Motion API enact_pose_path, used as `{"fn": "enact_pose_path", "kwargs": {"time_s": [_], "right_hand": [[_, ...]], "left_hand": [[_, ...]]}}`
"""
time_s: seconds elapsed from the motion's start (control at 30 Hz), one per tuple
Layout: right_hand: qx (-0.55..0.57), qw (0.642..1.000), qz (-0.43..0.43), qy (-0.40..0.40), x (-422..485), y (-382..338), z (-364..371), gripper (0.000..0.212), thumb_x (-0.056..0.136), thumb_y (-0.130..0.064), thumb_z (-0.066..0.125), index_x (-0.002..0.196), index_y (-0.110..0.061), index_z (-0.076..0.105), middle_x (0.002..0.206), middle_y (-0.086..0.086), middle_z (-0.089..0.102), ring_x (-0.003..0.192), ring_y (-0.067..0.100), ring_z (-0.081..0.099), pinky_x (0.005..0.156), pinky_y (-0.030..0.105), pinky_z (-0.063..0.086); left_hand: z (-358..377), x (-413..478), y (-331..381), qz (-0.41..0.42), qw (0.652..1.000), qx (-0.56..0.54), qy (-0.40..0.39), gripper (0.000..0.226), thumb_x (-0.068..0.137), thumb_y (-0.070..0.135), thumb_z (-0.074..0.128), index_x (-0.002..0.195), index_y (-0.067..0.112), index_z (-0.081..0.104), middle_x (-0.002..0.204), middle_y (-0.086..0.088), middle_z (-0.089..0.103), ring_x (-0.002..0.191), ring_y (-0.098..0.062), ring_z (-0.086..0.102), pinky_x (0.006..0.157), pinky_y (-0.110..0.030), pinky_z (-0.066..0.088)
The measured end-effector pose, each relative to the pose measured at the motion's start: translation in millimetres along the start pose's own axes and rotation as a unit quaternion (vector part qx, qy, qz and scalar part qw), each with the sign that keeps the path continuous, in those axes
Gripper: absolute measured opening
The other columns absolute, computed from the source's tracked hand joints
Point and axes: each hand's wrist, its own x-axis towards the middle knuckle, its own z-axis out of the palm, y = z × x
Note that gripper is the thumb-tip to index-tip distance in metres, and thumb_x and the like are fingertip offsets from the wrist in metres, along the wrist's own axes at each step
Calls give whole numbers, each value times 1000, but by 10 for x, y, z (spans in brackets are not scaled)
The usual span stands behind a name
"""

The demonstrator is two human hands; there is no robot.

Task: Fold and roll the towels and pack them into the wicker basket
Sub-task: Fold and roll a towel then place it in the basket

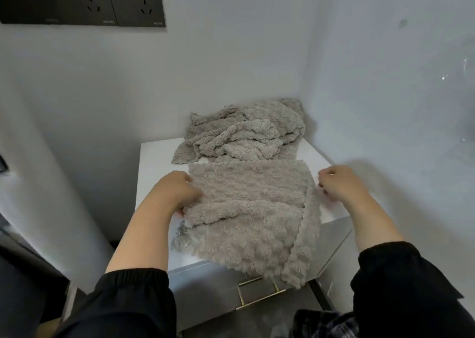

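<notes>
Fluffy grey rectangular towel (246, 209) is spread across the white cabinet top (154, 163), front end drooping off. Left hand (177, 191) pinches its left edge; right hand (339, 183) sits curled at the right edge, can't tell if it's gripping.

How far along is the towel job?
Barely started. Nothing looks rolled yet, and no basket is in view. In hand: one grey towel lies spread on the white cabinet top, the left hand gripping its left edge, the right hand by its right. Left: the crumpled pile behind.
</notes>
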Motion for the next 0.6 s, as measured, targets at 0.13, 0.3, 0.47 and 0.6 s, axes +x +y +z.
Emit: {"fn": "enact_pose_path", "kwargs": {"time_s": [0.13,0.3,0.47,0.6], "right_hand": [[18,999,-22,-23,-68,-94,99,40,89,-36,57,114,-5,60,112,12,63,99,31,61,83,37,47],[-139,970,-134,-149,-265,-173,86,62,83,-18,69,139,-21,43,139,10,39,113,25,50,86,26,39],[-140,980,-96,-108,-205,-78,-60,70,77,15,49,137,-21,48,146,10,33,113,31,53,77,31,50],[-183,977,-71,-81,-159,51,-105,73,84,5,48,148,-22,28,147,13,23,115,35,50,83,33,48]], "left_hand": [[38,65,13,40,997,23,67,57,91,29,59,142,14,39,143,-9,44,110,-29,58,85,-32,45],[55,-53,106,45,988,-121,-86,55,86,8,67,136,19,46,108,-8,60,55,-9,54,51,-21,46],[-34,-124,96,24,958,-249,-142,52,88,-10,56,132,18,50,64,-3,62,39,-9,56,43,-16,49],[5,43,-62,18,990,-109,90,53,87,-2,52,136,14,44,96,-16,66,64,-24,68,62,-34,60]]}}
